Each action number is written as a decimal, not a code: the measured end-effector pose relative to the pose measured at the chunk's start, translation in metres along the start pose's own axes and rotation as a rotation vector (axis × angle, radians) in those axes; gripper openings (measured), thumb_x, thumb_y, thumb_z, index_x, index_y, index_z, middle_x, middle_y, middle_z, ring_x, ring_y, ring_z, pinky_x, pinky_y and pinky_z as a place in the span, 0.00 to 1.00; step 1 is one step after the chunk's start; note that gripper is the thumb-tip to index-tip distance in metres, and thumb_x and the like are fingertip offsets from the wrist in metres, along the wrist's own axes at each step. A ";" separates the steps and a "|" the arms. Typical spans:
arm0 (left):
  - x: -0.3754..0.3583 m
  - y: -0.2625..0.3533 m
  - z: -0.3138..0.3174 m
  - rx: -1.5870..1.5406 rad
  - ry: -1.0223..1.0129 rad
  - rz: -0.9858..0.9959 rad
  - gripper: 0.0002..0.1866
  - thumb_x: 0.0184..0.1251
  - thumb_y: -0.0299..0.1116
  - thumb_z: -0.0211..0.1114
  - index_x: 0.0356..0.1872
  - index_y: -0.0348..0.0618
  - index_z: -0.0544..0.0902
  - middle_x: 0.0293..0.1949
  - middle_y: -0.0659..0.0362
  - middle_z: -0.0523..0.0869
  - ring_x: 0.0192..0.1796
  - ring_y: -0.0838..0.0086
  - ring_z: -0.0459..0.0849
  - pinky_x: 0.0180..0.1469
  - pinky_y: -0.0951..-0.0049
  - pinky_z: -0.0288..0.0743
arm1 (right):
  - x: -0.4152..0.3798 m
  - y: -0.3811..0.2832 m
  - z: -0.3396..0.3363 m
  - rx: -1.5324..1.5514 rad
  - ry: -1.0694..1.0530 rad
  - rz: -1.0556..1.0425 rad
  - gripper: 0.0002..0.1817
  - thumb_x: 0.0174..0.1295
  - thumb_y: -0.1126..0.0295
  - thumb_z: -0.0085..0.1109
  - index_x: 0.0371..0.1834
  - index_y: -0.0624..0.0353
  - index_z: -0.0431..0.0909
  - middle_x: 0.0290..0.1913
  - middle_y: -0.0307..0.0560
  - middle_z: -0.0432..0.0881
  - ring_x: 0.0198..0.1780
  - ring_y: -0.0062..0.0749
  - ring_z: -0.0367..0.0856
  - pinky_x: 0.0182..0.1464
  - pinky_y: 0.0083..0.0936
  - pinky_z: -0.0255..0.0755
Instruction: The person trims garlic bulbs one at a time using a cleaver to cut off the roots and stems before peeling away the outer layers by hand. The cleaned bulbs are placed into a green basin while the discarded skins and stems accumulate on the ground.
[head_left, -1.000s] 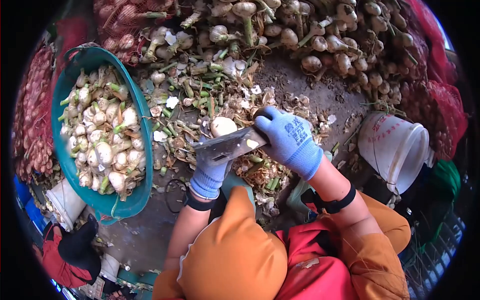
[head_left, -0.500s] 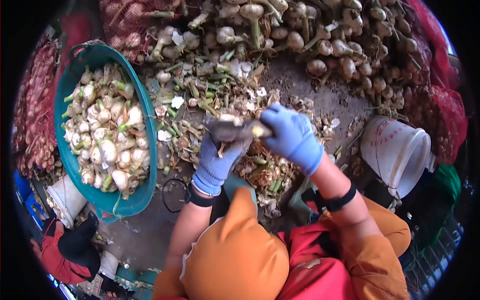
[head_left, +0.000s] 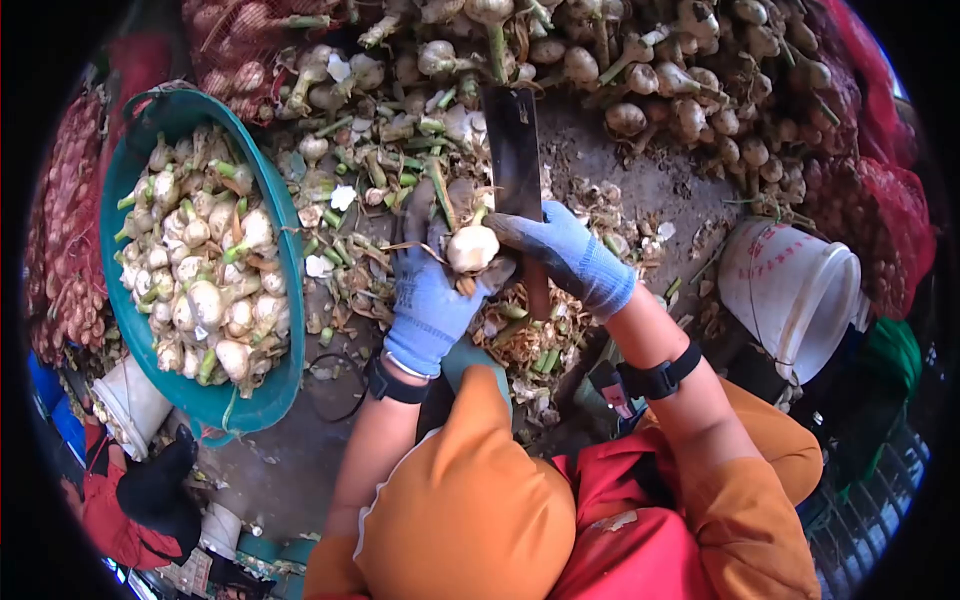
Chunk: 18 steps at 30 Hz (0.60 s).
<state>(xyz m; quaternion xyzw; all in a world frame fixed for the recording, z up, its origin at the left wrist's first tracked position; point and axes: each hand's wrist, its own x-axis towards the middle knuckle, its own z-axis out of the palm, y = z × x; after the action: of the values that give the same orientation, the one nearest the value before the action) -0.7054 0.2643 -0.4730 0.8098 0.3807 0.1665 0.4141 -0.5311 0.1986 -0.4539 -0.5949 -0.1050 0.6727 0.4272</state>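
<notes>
My left hand (head_left: 432,290), in a blue glove with dark fingers, is closed round a garlic bulb (head_left: 472,248) whose pale cut face shows. A green stalk rises from beside the bulb. My right hand (head_left: 572,255), gloved too, grips the handle of a wide dark knife (head_left: 515,145). The blade points away from me, just right of the bulb, and the right fingertips reach the bulb's edge. Garlic bulbs (head_left: 205,300) fill a teal tub (head_left: 293,300) at the left.
Untrimmed garlic (head_left: 690,110) is heaped at the back. Cut stalks and skins (head_left: 535,340) litter the floor around my hands. A white bucket (head_left: 770,290) lies tilted at the right. Red mesh sacks (head_left: 70,230) stand at the left. Another person (head_left: 120,510) is at the lower left.
The knife has swung from lying across my hands to pointing away from me. The bulb's cut face has come into view in my left hand, and my right hand has turned.
</notes>
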 end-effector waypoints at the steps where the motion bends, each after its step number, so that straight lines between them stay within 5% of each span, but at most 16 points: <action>1: -0.001 -0.001 0.008 -0.440 -0.011 -0.118 0.37 0.57 0.48 0.75 0.64 0.40 0.72 0.59 0.50 0.78 0.60 0.60 0.77 0.66 0.62 0.73 | 0.004 -0.007 0.003 -0.004 -0.019 -0.088 0.16 0.59 0.60 0.64 0.41 0.62 0.83 0.30 0.38 0.82 0.30 0.20 0.77 0.34 0.24 0.73; 2: -0.007 -0.002 0.015 -0.880 -0.031 -0.245 0.38 0.59 0.51 0.73 0.65 0.40 0.71 0.59 0.51 0.79 0.60 0.62 0.77 0.66 0.63 0.73 | 0.005 -0.011 0.006 -0.004 -0.037 -0.165 0.15 0.60 0.60 0.63 0.40 0.62 0.83 0.30 0.38 0.82 0.31 0.20 0.77 0.35 0.24 0.74; 4: -0.020 -0.023 -0.005 -1.049 -0.123 -0.378 0.29 0.76 0.50 0.53 0.67 0.39 0.70 0.56 0.53 0.81 0.53 0.66 0.84 0.60 0.69 0.78 | -0.013 -0.031 0.015 -0.391 0.034 -0.152 0.14 0.57 0.64 0.63 0.41 0.61 0.82 0.33 0.42 0.84 0.33 0.27 0.81 0.39 0.28 0.76; 5: -0.024 -0.034 -0.017 -0.676 -0.158 -0.065 0.24 0.76 0.44 0.54 0.64 0.38 0.73 0.55 0.53 0.82 0.52 0.68 0.84 0.59 0.71 0.78 | -0.011 -0.029 0.017 -0.647 0.043 -0.556 0.14 0.52 0.65 0.64 0.40 0.59 0.81 0.39 0.49 0.84 0.38 0.40 0.84 0.42 0.33 0.77; 6: -0.025 -0.041 -0.022 -0.292 -0.186 0.244 0.20 0.76 0.38 0.55 0.60 0.37 0.75 0.54 0.53 0.82 0.52 0.70 0.85 0.59 0.74 0.78 | -0.010 -0.030 0.015 -0.909 0.040 -0.685 0.14 0.49 0.65 0.64 0.38 0.58 0.80 0.44 0.52 0.82 0.43 0.51 0.83 0.44 0.37 0.78; 7: -0.027 -0.030 -0.007 -0.954 0.022 -0.242 0.18 0.70 0.35 0.62 0.57 0.37 0.77 0.50 0.52 0.84 0.47 0.71 0.87 0.49 0.79 0.82 | -0.009 -0.032 0.014 -1.015 0.084 -0.669 0.14 0.50 0.62 0.65 0.37 0.58 0.81 0.43 0.52 0.83 0.43 0.52 0.83 0.44 0.38 0.78; 8: -0.020 -0.015 -0.017 -0.955 0.022 -0.238 0.18 0.70 0.35 0.62 0.57 0.37 0.77 0.50 0.52 0.84 0.47 0.71 0.87 0.49 0.79 0.82 | -0.007 -0.035 0.012 -1.120 0.131 -0.652 0.15 0.50 0.59 0.65 0.36 0.57 0.81 0.41 0.52 0.83 0.43 0.52 0.83 0.45 0.40 0.78; 10: -0.005 0.009 -0.041 -1.096 -0.107 -0.537 0.22 0.67 0.33 0.65 0.60 0.39 0.74 0.46 0.52 0.85 0.40 0.73 0.88 0.36 0.79 0.83 | 0.031 -0.014 -0.024 -1.242 0.096 -0.360 0.17 0.51 0.56 0.64 0.36 0.56 0.83 0.39 0.54 0.83 0.43 0.52 0.84 0.46 0.41 0.77; 12: 0.006 0.016 -0.062 -1.329 0.258 -0.528 0.21 0.72 0.43 0.60 0.59 0.41 0.74 0.38 0.56 0.85 0.32 0.76 0.85 0.26 0.80 0.77 | 0.031 -0.044 -0.038 -1.282 0.016 0.047 0.18 0.52 0.55 0.62 0.41 0.53 0.84 0.44 0.53 0.84 0.46 0.52 0.84 0.50 0.41 0.77; 13: 0.006 0.009 -0.080 -1.127 0.428 -0.483 0.24 0.72 0.49 0.58 0.59 0.42 0.74 0.34 0.61 0.83 0.26 0.80 0.79 0.22 0.80 0.70 | 0.043 -0.039 -0.053 -1.299 0.124 -0.145 0.18 0.53 0.55 0.62 0.43 0.53 0.84 0.48 0.53 0.83 0.48 0.51 0.83 0.51 0.41 0.76; 15: 0.004 -0.023 -0.130 -1.906 0.081 -0.171 0.29 0.70 0.50 0.61 0.66 0.46 0.70 0.36 0.68 0.79 0.34 0.82 0.74 0.40 0.72 0.74 | 0.053 -0.036 -0.066 -1.256 0.286 -0.411 0.18 0.54 0.56 0.62 0.44 0.54 0.83 0.55 0.52 0.81 0.51 0.51 0.81 0.54 0.40 0.75; 16: -0.002 -0.034 -0.144 -1.969 0.120 -0.167 0.35 0.67 0.52 0.65 0.70 0.47 0.66 0.40 0.68 0.79 0.40 0.83 0.74 0.49 0.69 0.73 | 0.058 -0.049 -0.060 -1.209 0.354 -0.518 0.18 0.55 0.57 0.62 0.44 0.54 0.83 0.58 0.53 0.79 0.52 0.51 0.81 0.55 0.40 0.75; 18: 0.001 -0.009 -0.144 -1.958 0.217 -0.086 0.40 0.65 0.54 0.67 0.73 0.47 0.63 0.46 0.66 0.81 0.45 0.80 0.77 0.51 0.67 0.74 | 0.084 -0.058 -0.063 -1.385 0.487 -0.509 0.16 0.56 0.58 0.60 0.44 0.53 0.84 0.59 0.54 0.77 0.51 0.49 0.82 0.56 0.40 0.75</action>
<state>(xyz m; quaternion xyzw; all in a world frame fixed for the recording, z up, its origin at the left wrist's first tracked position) -0.7936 0.3465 -0.3935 0.0752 0.1398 0.4665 0.8702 -0.4431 0.2698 -0.4933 -0.8147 -0.5382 0.1854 0.1106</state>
